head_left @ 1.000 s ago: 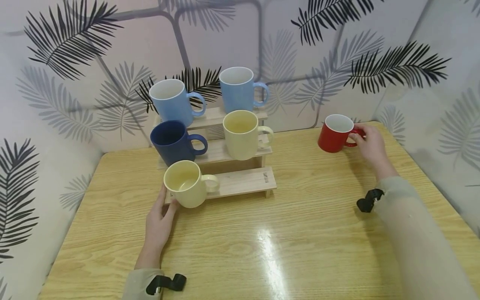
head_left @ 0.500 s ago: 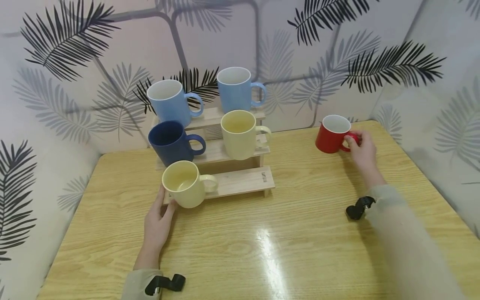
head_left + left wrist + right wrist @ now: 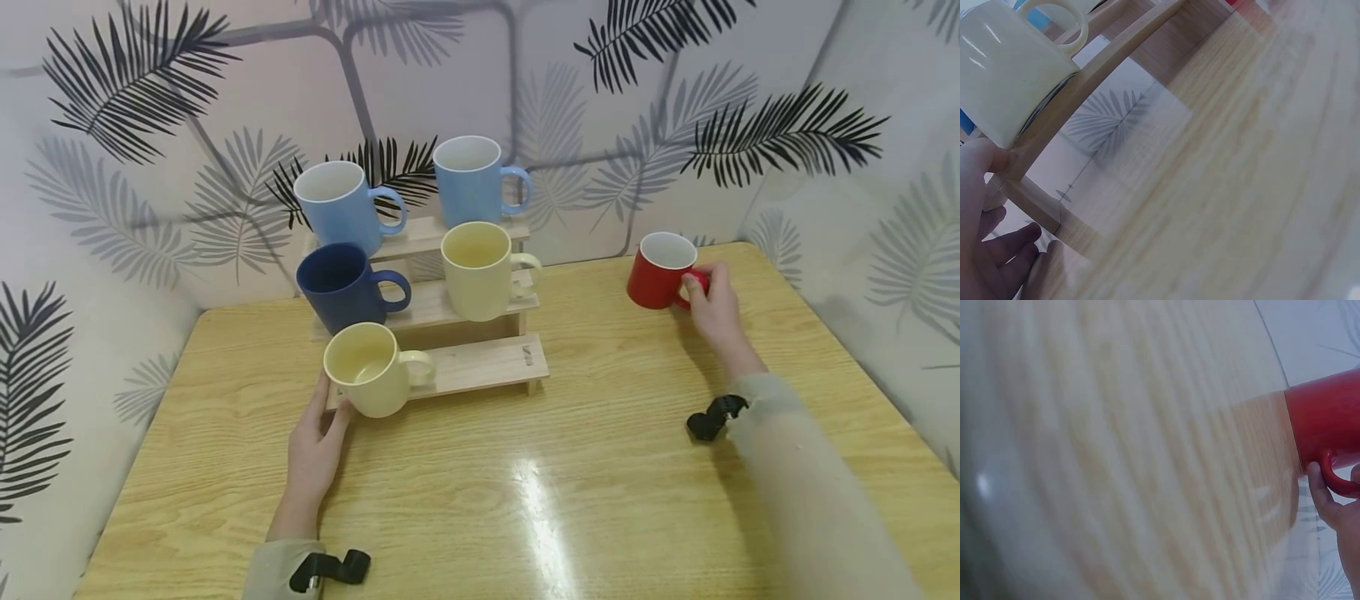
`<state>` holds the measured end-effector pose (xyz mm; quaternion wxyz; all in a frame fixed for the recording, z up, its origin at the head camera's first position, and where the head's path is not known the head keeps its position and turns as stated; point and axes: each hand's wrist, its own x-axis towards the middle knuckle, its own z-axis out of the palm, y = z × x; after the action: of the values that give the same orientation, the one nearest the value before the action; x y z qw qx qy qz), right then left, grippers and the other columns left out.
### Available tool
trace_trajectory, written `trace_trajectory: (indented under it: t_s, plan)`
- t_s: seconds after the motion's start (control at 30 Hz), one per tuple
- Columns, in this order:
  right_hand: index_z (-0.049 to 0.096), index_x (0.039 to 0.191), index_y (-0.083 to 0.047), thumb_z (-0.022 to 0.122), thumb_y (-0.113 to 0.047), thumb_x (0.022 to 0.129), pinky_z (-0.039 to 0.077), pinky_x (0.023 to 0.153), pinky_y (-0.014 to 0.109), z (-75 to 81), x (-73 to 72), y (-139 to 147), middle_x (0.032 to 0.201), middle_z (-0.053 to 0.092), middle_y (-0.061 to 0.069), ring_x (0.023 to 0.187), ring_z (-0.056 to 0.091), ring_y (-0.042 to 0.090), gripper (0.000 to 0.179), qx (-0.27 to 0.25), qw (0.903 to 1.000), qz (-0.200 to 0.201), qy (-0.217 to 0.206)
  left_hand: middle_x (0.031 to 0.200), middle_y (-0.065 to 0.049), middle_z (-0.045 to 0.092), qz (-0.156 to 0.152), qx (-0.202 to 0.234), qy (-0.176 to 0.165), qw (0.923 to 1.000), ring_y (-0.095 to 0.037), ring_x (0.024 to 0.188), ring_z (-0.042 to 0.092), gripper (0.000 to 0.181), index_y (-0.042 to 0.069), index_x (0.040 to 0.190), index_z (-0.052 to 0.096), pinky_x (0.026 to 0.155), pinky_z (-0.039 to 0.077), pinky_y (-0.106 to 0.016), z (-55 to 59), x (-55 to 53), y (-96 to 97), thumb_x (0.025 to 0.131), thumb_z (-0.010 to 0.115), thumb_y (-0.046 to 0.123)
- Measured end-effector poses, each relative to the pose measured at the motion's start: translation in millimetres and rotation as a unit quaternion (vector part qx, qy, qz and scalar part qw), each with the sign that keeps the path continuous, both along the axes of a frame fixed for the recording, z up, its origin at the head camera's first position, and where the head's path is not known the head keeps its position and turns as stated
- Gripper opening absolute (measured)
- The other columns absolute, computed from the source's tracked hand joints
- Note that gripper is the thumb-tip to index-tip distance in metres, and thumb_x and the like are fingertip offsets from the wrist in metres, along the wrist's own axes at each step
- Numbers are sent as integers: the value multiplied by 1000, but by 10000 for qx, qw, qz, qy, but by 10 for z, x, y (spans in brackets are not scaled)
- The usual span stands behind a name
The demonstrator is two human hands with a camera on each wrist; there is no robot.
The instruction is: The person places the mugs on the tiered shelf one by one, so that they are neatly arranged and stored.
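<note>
At the back right of the table, my right hand [image 3: 716, 312] grips the handle of a red mug [image 3: 651, 279] with a white inside. The mug stands upright, and in the right wrist view the base of the red mug [image 3: 1329, 422] is right at the tabletop. My left hand [image 3: 315, 450] holds the left end of a three-step wooden rack [image 3: 480, 367], beside a yellow mug [image 3: 382, 387] on the lowest step. In the left wrist view, one digit of the left hand [image 3: 975, 206] lies at the shelf end close by that mug, with other fingers by the leg.
A dark blue mug [image 3: 345, 292] and another yellow mug [image 3: 480, 283] stand on the middle step. Two light blue mugs, one at left [image 3: 341, 212] and one at right [image 3: 471, 183], stand on top. A leaf-patterned wall [image 3: 570, 100] rises behind the wooden table [image 3: 600, 467].
My right hand and the red mug have shifted a little to the left across the back of the table. The left hand stays at the rack's end.
</note>
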<state>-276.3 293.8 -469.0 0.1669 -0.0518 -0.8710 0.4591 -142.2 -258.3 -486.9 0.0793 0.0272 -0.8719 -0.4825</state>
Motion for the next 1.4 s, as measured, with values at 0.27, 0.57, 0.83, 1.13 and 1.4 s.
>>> trace_trajectory:
  t_s: [0.27,0.57,0.83,1.13,1.4]
  plan:
    - [41,121,5,47,-26,101,37,75,20,-17,76,-51,108,53,17,93,45,19,37,-20,9997,39,253,149,-11,37,-22,46,3,10000,-33,125,48,59,37,151,21,105,37,-48,-5,3,18,100,49,38]
    - [45,116,5,50,-12,100,55,67,18,153,336,-242,97,56,-4,88,54,9,24,-1280,9871,878,394,149,-10,38,41,-26,11,10000,-32,128,45,59,39,151,22,107,33,-49,-27,-8,3,99,50,41]
    - [49,110,-3,51,0,97,58,64,28,95,462,-313,101,60,-1,86,60,11,13,-2270,9581,1646,579,149,-10,37,38,-3,-13,10000,-32,125,47,59,39,151,22,107,33,-49,-29,-2,-1,99,50,40]
    - [51,113,-3,50,7,95,58,67,30,204,720,-545,100,63,5,85,62,14,21,-2914,9193,2322,1270,150,-9,36,0,53,-15,10000,-32,127,46,59,40,150,21,107,32,-49,-25,-9,-4,99,50,41]
    - [47,111,11,48,14,93,58,68,34,381,954,-807,100,65,12,78,67,21,18,-3094,8896,2961,1584,149,-9,38,68,-34,-39,10000,-30,130,43,59,42,150,20,107,33,-48,-22,-8,6,98,50,43]
